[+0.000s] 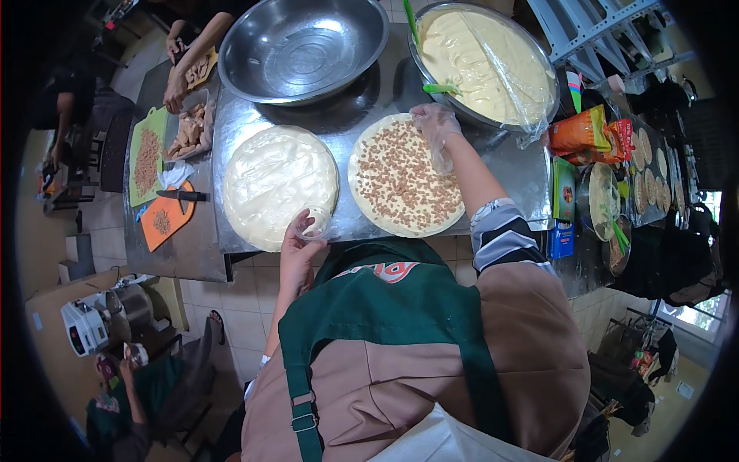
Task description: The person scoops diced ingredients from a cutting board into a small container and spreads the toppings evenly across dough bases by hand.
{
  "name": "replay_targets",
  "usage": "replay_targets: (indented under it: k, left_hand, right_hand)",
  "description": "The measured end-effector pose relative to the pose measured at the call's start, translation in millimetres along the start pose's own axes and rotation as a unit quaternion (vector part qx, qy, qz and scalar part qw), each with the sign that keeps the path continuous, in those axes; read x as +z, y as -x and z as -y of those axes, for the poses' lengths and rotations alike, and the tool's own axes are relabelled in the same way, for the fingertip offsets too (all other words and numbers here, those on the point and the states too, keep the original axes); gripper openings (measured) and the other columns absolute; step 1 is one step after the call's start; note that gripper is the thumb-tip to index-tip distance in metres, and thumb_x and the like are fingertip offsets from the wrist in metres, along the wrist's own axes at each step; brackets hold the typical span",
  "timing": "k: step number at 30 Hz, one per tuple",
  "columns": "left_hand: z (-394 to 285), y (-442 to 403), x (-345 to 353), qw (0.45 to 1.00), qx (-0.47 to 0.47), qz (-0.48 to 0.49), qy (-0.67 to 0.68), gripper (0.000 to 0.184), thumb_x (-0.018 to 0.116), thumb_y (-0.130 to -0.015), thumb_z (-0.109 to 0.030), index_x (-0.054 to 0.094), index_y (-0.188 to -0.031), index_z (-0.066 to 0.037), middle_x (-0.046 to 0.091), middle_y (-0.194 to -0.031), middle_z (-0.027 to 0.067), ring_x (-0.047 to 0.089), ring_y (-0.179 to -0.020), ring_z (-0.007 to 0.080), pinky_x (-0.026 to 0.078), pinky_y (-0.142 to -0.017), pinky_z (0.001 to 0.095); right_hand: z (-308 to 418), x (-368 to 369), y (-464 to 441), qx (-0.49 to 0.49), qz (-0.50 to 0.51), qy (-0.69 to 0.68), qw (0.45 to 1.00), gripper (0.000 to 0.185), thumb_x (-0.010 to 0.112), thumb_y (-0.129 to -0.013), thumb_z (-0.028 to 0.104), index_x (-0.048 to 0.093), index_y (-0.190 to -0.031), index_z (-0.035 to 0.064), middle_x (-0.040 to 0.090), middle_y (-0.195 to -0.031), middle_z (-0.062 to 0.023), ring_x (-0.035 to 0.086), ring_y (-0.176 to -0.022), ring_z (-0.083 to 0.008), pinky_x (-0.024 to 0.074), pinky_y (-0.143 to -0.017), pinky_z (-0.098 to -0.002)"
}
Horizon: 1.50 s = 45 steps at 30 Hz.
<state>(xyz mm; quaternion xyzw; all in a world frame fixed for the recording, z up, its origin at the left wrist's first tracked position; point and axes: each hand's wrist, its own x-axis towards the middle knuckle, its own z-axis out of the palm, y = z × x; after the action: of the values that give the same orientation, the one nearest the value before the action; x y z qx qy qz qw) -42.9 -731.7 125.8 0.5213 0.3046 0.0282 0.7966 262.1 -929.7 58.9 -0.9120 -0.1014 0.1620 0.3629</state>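
My left hand is at the table's front edge, its fingers closed round a small clear plastic cup. The cup is over the lower right rim of a round coated with smooth, glossy cream. To the right lies a second cream-coated round, strewn with small brown chopped bits. My right hand, in a loose clear plastic glove, is over the upper right rim of this second round. Its fingers look extended, and the glove partly blurs them.
Behind are a large steel bowl and a bowl of pale cream under plastic wrap. A knife lies on an orange board at left, near a green board. A co-worker's hands are beyond. Packets stand right.
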Motion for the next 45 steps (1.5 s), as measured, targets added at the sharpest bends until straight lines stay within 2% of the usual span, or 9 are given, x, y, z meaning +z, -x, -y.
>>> replay_targets:
  k: [7,10,12,18,22,31,33,39,45]
  left_hand:
    - [-3,-1,-6,1.000,0.009,-0.011,0.005,0.060,0.054,-0.059,0.008,0.040,-0.116,-0.004,0.041,-0.108,0.0092,0.043,-0.087,0.0154,0.040,-0.075,0.0255]
    - [-4,-1,-10,1.000,0.011,-0.008,0.005,0.060,0.054,-0.059,0.008,0.040,-0.116,-0.004,0.041,-0.108,0.0092,0.043,-0.087,0.0152,0.041,-0.074,0.0253]
    - [-6,-2,-10,1.000,0.007,-0.006,0.006,0.060,0.054,-0.059,0.008,0.040,-0.116,-0.004,0.041,-0.108,0.0092,0.043,-0.087,0.0151,0.041,-0.074,0.0253]
    - [-11,-5,-16,1.000,-0.003,0.006,0.006,0.060,0.054,-0.059,0.007,0.039,-0.117,-0.003,0.041,-0.108,0.0094,0.043,-0.086,0.0147,0.041,-0.074,0.0251]
    - [-14,-7,-20,1.000,-0.007,0.012,0.000,0.061,0.054,-0.059,0.007,0.039,-0.117,-0.003,0.041,-0.108,0.0097,0.043,-0.086,0.0145,0.041,-0.075,0.0250]
    - [-16,-14,-35,0.999,-0.012,0.041,-0.023,0.061,0.052,-0.061,0.009,0.037,-0.119,-0.005,0.039,-0.112,0.0097,0.044,-0.089,0.0155,0.038,-0.078,0.0257]
    - [-19,-15,-36,0.998,-0.015,0.047,-0.024,0.062,0.052,-0.061,0.009,0.037,-0.119,-0.005,0.039,-0.112,0.0096,0.044,-0.089,0.0156,0.037,-0.078,0.0258]
    - [-23,-17,-40,0.998,-0.017,0.057,-0.025,0.062,0.053,-0.060,0.009,0.037,-0.119,-0.005,0.040,-0.111,0.0092,0.044,-0.089,0.0158,0.037,-0.078,0.0263]
    - [-25,-15,-50,0.998,-0.012,0.059,-0.024,0.062,0.053,-0.060,0.009,0.037,-0.119,-0.005,0.040,-0.110,0.0092,0.044,-0.090,0.0155,0.036,-0.079,0.0263]
  right_hand:
    - [9,1,-11,-0.001,0.029,0.063,0.998,0.017,0.046,-0.073,0.015,0.060,-0.077,0.0080,0.060,-0.084,-0.0090,0.056,-0.079,-0.0186,0.0427,-0.072,-0.0270]
    - [13,3,-10,0.075,0.006,-0.156,0.985,0.017,0.045,-0.073,0.014,0.060,-0.075,0.0073,0.060,-0.079,-0.0086,0.056,-0.077,-0.0176,0.0426,-0.072,-0.0268]
    - [17,7,-7,0.002,0.059,0.031,0.998,0.016,0.047,-0.072,0.016,0.061,-0.075,0.0087,0.060,-0.081,-0.0087,0.057,-0.078,-0.0193,0.0430,-0.073,-0.0272]
    - [77,15,16,-0.025,0.111,0.248,0.962,0.020,0.052,-0.068,0.023,0.061,-0.082,0.0131,0.059,-0.090,-0.0093,0.056,-0.084,-0.0236,0.0436,-0.075,-0.0272]
    - [65,13,16,-0.087,0.143,0.205,0.964,0.020,0.051,-0.068,0.024,0.062,-0.080,0.0123,0.059,-0.086,-0.0106,0.056,-0.082,-0.0247,0.0440,-0.074,-0.0273]
    - [44,-20,27,0.031,0.100,0.251,0.962,0.022,0.050,-0.069,0.026,0.061,-0.080,0.0101,0.058,-0.084,-0.0129,0.057,-0.077,-0.0247,0.0438,-0.068,-0.0305]
    - [45,-16,30,0.073,0.117,0.181,0.974,0.014,0.055,-0.070,0.020,0.059,-0.073,0.0070,0.059,-0.068,-0.0055,0.056,-0.064,-0.0154,0.0429,-0.061,-0.0256]
    - [59,7,30,-0.023,0.081,0.195,0.977,0.018,0.052,-0.070,0.024,0.061,-0.080,0.0119,0.059,-0.083,-0.0106,0.056,-0.075,-0.0248,0.0442,-0.068,-0.0296]
    - [74,36,27,-0.034,0.093,0.144,0.985,0.016,0.054,-0.069,0.018,0.061,-0.082,0.0130,0.060,-0.084,-0.0088,0.057,-0.075,-0.0233,0.0448,-0.068,-0.0300]
